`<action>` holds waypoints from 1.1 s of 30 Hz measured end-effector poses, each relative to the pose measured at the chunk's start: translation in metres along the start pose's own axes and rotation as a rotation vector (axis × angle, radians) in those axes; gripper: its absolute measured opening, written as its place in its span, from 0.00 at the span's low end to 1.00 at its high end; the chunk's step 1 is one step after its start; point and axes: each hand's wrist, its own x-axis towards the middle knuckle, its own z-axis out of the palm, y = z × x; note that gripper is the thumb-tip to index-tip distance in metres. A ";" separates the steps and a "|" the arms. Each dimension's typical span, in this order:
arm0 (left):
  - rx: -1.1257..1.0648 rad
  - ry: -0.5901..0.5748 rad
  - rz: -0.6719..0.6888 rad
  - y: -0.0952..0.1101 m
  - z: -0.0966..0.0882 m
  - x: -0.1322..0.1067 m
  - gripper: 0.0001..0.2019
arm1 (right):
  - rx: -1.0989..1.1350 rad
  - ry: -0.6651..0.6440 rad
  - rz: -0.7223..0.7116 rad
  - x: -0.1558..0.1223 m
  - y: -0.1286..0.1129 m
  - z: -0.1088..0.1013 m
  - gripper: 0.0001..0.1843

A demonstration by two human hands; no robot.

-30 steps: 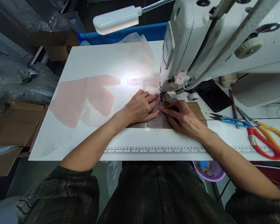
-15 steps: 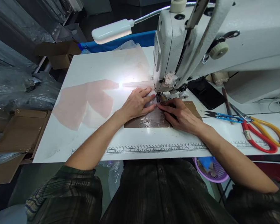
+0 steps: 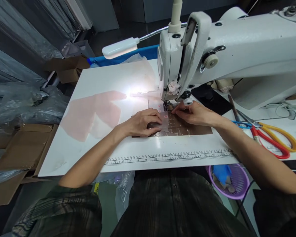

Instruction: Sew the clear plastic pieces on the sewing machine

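A small sheer, see-through fabric piece [image 3: 165,119] lies over a brown patch [image 3: 194,130] on the white table, just in front of the presser foot [image 3: 168,106] of a white sewing machine [image 3: 227,52]. My left hand [image 3: 143,122] rests on the near left part of the sheer piece, fingers curled and fingertips pressing it down. My right hand [image 3: 196,113] lies right of the presser foot with its fingers drawn together, pinching the piece's far edge.
Pale pink sheer fabric pieces [image 3: 91,112] lie on the table's left half under a lit lamp [image 3: 119,47]. At the right are blue snips [image 3: 239,123] and red and yellow scissors [image 3: 273,140]. A printed ruler [image 3: 167,157] runs along the front edge; a purple basket [image 3: 239,184] hangs below. Cardboard boxes [image 3: 19,144] stand left.
My left hand has drawn back from the presser foot and curled its fingers. My right hand has moved up beside the foot. The view has pulled back and risen.
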 end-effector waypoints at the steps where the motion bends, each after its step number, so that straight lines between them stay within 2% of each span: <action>1: -0.032 0.013 -0.028 -0.002 0.002 -0.001 0.09 | 0.004 0.025 0.021 0.001 -0.001 0.002 0.13; 4: -0.088 0.039 -0.088 -0.007 0.007 -0.004 0.09 | 0.055 0.126 0.069 -0.004 -0.005 0.010 0.13; 7: -0.116 0.084 -0.096 -0.008 0.010 -0.006 0.09 | 0.077 0.177 -0.025 -0.013 -0.011 0.017 0.12; 11: -0.119 0.110 -0.135 -0.008 0.014 -0.008 0.07 | 0.099 0.052 -0.297 -0.019 -0.020 0.022 0.11; 14: -0.133 0.110 -0.159 -0.009 0.016 -0.009 0.07 | 0.066 0.001 -0.372 -0.018 -0.022 0.025 0.14; 19: -0.152 0.122 -0.170 -0.011 0.017 -0.009 0.09 | 0.060 -0.020 -0.370 -0.015 -0.017 0.028 0.08; 24: -0.166 0.142 -0.077 -0.012 0.016 -0.009 0.11 | 0.061 -0.048 -0.368 -0.013 -0.016 0.028 0.07; 26: -0.130 0.161 -0.035 -0.012 0.017 -0.008 0.13 | 0.066 -0.067 -0.354 -0.013 -0.018 0.027 0.08; 29: 0.007 0.188 0.011 -0.010 0.020 -0.008 0.08 | 0.116 -0.072 -0.329 -0.014 -0.019 0.025 0.09; 31: 0.126 0.205 0.042 -0.008 0.021 -0.008 0.06 | 0.166 -0.019 -0.252 -0.015 -0.018 0.024 0.09; 33: 0.220 0.211 0.078 -0.007 0.021 -0.007 0.07 | 0.180 0.079 -0.115 -0.016 -0.015 0.022 0.11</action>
